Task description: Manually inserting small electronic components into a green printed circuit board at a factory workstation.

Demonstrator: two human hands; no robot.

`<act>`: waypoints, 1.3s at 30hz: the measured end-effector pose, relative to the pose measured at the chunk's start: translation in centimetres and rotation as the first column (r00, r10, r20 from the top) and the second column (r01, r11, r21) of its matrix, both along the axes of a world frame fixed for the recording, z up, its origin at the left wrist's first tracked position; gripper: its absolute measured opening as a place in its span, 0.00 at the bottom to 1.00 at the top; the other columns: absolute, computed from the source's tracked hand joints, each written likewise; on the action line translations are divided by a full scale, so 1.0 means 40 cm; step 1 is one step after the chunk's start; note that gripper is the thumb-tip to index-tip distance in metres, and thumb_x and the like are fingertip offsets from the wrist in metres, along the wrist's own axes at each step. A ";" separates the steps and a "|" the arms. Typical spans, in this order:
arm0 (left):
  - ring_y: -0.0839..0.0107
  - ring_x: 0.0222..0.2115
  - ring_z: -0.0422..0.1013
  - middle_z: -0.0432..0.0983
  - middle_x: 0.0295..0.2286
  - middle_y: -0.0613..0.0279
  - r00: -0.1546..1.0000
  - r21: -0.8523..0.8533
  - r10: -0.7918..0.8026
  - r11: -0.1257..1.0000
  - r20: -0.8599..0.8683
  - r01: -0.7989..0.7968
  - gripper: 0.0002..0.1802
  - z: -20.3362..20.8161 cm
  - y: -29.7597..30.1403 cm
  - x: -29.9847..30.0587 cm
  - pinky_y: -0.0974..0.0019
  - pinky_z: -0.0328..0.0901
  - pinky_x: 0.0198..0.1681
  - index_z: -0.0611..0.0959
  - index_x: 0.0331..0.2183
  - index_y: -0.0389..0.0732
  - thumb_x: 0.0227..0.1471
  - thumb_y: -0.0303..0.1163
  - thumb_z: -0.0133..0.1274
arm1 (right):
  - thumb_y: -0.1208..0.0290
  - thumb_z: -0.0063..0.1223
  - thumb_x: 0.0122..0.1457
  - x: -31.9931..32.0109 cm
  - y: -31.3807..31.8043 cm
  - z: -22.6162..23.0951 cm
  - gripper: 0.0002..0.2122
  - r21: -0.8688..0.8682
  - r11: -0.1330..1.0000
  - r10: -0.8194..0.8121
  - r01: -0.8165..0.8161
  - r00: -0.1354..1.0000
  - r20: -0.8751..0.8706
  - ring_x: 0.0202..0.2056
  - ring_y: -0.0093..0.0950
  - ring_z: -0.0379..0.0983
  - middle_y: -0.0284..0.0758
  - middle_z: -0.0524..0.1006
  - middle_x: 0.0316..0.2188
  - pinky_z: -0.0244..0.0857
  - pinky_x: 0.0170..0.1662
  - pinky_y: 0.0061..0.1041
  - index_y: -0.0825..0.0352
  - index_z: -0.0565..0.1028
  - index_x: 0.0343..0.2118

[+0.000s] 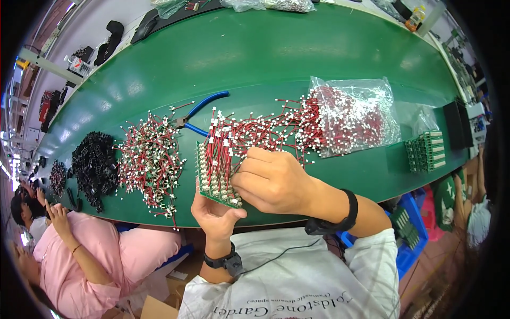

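Note:
My left hand point(217, 213) grips a green circuit board panel point(223, 198) from below, near the table's front edge. Rows of short red wires with white connectors point(217, 151) stand up from the panel. Over its right side is my right hand point(277, 179), with fingers bent and pressed together at the wires. Whatever lies between those fingertips is hidden. Just behind the panel spreads a heap of loose red wire leads with white plugs point(260, 133). Cutting pliers with blue handles point(204, 108) lie behind and to the left of the panel.
A clear plastic bag point(366, 114) spills wire leads at the right. Farther right are stacked green boards point(426, 152) and a black box point(458, 126). Leftward lie a pile of wired pieces point(149, 165) and black parts point(94, 167). A person in pink point(101, 250) sits left.

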State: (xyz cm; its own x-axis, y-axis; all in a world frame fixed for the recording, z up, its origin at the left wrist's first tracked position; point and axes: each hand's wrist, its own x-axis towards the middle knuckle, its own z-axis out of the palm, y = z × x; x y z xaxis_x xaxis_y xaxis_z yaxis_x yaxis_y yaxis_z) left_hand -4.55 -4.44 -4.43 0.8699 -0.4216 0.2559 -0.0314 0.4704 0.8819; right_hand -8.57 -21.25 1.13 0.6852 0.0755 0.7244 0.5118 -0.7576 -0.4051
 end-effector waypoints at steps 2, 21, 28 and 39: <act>0.64 0.49 0.68 0.68 0.50 0.54 1.000 0.000 -0.005 1.000 0.009 0.005 0.48 0.001 0.002 0.002 0.61 0.64 0.53 0.69 0.52 0.26 0.31 0.33 0.75 | 0.77 0.61 0.37 0.001 0.002 -0.002 0.08 0.013 1.000 0.019 -0.019 1.000 0.004 0.23 0.27 0.65 0.29 0.68 0.21 0.60 0.21 0.25 0.66 0.75 0.24; 0.54 0.50 0.69 0.69 0.49 0.47 0.970 -0.171 -0.122 0.981 -0.212 0.086 0.52 -0.011 0.010 -0.015 0.53 0.65 0.54 0.65 0.54 0.29 0.33 0.40 0.74 | 0.84 0.57 0.40 0.006 0.010 -0.007 0.07 0.323 0.934 0.173 -0.155 0.985 -0.026 0.21 0.31 0.66 0.33 0.69 0.19 0.61 0.24 0.28 0.67 0.72 0.23; 0.56 0.42 0.72 0.71 0.45 0.50 0.919 -0.225 -0.217 0.963 -0.330 0.147 0.52 0.002 -0.001 -0.021 0.54 0.70 0.47 0.65 0.54 0.30 0.32 0.42 0.74 | 0.83 0.56 0.41 -0.001 0.002 0.001 0.06 0.444 0.872 0.290 -0.205 0.948 -0.132 0.21 0.28 0.66 0.32 0.69 0.19 0.61 0.24 0.27 0.67 0.71 0.22; 0.57 0.47 0.70 0.70 0.47 0.50 0.930 -0.187 -0.187 0.973 -0.316 0.132 0.53 0.013 0.015 -0.023 0.54 0.70 0.48 0.64 0.55 0.31 0.32 0.41 0.74 | 0.81 0.56 0.42 -0.004 0.007 -0.002 0.05 0.503 0.842 0.331 -0.192 0.922 -0.202 0.20 0.26 0.66 0.31 0.69 0.19 0.62 0.23 0.25 0.68 0.72 0.22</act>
State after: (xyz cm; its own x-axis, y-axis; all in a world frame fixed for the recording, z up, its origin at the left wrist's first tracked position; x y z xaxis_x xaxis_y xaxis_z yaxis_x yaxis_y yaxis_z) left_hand -5.46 -3.82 -3.91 0.8410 -0.5394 0.0425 0.3349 0.5806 0.7421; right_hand -8.74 -20.98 1.07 0.8611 -0.0178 0.5082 0.4808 -0.2968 -0.8251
